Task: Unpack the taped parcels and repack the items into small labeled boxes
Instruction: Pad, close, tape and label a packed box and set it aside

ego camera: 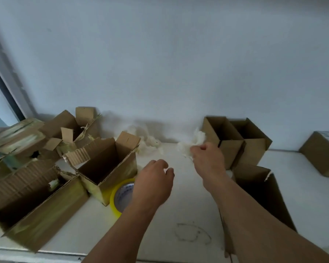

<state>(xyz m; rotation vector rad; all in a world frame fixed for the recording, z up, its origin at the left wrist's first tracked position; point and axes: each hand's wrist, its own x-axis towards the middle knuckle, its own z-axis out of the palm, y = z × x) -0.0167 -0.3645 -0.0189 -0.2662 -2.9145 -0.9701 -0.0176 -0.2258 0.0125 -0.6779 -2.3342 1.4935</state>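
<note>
My right hand (pixel 209 160) grips a crumpled white wad of packing material (pixel 190 144) just left of the open small boxes (pixel 234 141) at the back right. My left hand (pixel 154 181) hovers over the white table with loosely curled fingers and holds nothing. It partly hides a yellow tape roll (pixel 120 196). An opened, tape-covered parcel box (pixel 106 166) stands to the left of that hand. More white wadding (pixel 148 141) lies against the wall behind it.
Several torn, taped cardboard boxes (pixel 32 188) crowd the left side of the table. Another open box (pixel 262 196) stands under my right forearm. A closed box (pixel 323 154) sits at the far right. The table's front edge (pixel 55 253) runs below.
</note>
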